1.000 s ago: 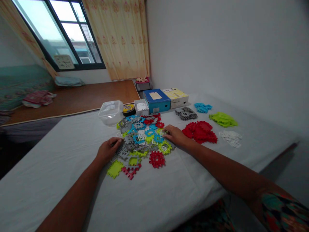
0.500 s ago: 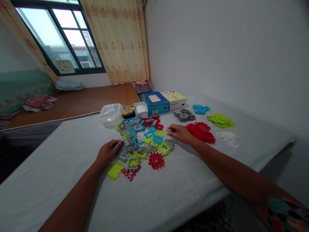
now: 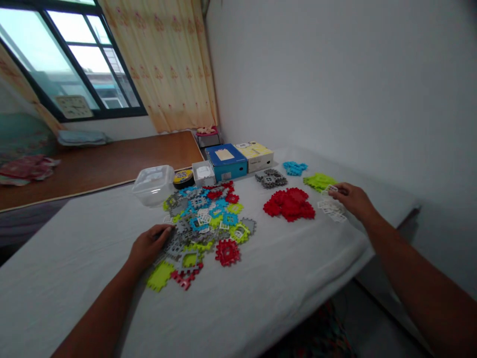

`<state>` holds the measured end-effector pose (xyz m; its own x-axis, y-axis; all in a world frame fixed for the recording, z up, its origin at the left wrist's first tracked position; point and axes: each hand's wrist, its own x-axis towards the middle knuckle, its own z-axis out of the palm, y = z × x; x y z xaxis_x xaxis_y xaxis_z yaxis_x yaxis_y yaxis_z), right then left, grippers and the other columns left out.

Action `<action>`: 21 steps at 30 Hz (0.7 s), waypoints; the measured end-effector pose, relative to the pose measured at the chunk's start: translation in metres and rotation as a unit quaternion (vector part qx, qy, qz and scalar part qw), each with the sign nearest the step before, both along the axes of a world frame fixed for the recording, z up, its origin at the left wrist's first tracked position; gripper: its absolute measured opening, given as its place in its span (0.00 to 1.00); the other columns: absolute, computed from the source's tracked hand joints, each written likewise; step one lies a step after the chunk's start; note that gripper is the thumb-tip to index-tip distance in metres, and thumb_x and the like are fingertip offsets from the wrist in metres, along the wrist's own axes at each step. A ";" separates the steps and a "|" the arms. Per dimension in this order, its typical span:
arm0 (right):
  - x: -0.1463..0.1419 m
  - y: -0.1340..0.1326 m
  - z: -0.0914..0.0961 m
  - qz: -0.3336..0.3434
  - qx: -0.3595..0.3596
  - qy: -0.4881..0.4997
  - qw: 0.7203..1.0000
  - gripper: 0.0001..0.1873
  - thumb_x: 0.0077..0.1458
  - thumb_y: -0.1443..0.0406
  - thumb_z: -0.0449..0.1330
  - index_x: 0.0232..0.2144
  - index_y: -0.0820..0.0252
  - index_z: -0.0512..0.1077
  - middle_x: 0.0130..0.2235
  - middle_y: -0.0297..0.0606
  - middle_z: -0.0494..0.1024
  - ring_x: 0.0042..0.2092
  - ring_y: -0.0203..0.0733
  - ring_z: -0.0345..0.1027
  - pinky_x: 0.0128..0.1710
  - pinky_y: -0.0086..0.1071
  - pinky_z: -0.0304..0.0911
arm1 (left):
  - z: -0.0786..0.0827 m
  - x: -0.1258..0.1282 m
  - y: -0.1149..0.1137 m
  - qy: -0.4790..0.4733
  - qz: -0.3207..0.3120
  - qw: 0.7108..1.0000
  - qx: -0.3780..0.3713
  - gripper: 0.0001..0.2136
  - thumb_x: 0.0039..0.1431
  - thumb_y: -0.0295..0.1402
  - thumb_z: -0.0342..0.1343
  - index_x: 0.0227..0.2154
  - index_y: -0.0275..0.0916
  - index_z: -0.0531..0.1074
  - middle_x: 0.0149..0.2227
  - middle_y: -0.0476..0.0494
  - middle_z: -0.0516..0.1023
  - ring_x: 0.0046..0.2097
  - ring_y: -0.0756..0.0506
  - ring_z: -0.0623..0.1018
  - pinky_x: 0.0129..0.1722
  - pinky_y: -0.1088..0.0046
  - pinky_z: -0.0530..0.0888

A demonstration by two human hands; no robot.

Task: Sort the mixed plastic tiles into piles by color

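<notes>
A mixed heap of coloured plastic tiles (image 3: 203, 221) lies in the middle of the white-covered table (image 3: 261, 288). My left hand (image 3: 147, 246) rests at the heap's left edge, fingers curled on grey tiles. My right hand (image 3: 352, 199) is far right over a pile of small white pieces (image 3: 330, 209), pinching one white piece (image 3: 331, 189). Sorted piles lie between: red (image 3: 288, 204), lime green (image 3: 318, 181), blue (image 3: 294, 167) and grey (image 3: 271, 178).
A clear plastic tub (image 3: 153, 185), a round tin (image 3: 183, 177), a small white box (image 3: 203, 173), a blue box (image 3: 226, 161) and a yellow box (image 3: 254, 155) line the table's far side. The wall stands close at right; the table's right edge drops off by my right arm.
My right hand has left the mixed heap with a small white piece and swung right to the white pile. The left hand stayed at the heap. The view has turned right.
</notes>
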<state>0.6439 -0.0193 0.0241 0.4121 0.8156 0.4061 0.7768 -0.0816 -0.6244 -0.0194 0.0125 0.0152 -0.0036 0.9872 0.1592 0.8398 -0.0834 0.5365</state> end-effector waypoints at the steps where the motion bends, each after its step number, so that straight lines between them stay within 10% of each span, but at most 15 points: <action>1: 0.007 -0.002 -0.003 -0.001 -0.009 -0.010 1.000 0.22 0.43 0.49 0.60 0.33 0.59 0.76 0.32 0.42 0.80 0.32 0.47 0.73 0.32 0.38 0.65 | -0.001 -0.001 0.001 0.003 0.001 1.000 -0.001 0.24 0.51 0.55 0.48 0.38 0.43 0.79 0.42 0.44 0.83 0.45 0.38 0.80 0.44 0.68 0.74; 16: 0.027 -0.003 -0.025 -0.059 -0.092 -0.193 0.975 0.21 0.53 0.53 0.53 0.34 0.60 0.79 0.41 0.49 0.80 0.36 0.49 0.73 0.36 0.40 0.66 | -0.003 -0.003 0.002 0.016 0.001 1.000 0.008 0.24 0.51 0.56 0.48 0.37 0.44 0.79 0.42 0.45 0.83 0.44 0.38 0.80 0.43 0.68 0.75; 21: -0.029 0.000 0.003 -0.035 -0.048 -0.243 0.968 0.21 0.55 0.57 0.55 0.47 0.61 0.75 0.50 0.49 0.75 0.39 0.48 0.72 0.38 0.39 0.66 | -0.005 -0.001 0.001 0.026 0.002 1.000 0.004 0.23 0.53 0.54 0.47 0.38 0.44 0.79 0.42 0.46 0.83 0.45 0.40 0.80 0.44 0.69 0.74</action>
<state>0.6146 -0.0192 0.0270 0.2467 0.8363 0.4896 0.9675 -0.1837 -0.1737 -0.0204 0.0135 0.0101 0.0005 0.9858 0.1678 0.8671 -0.0840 0.4910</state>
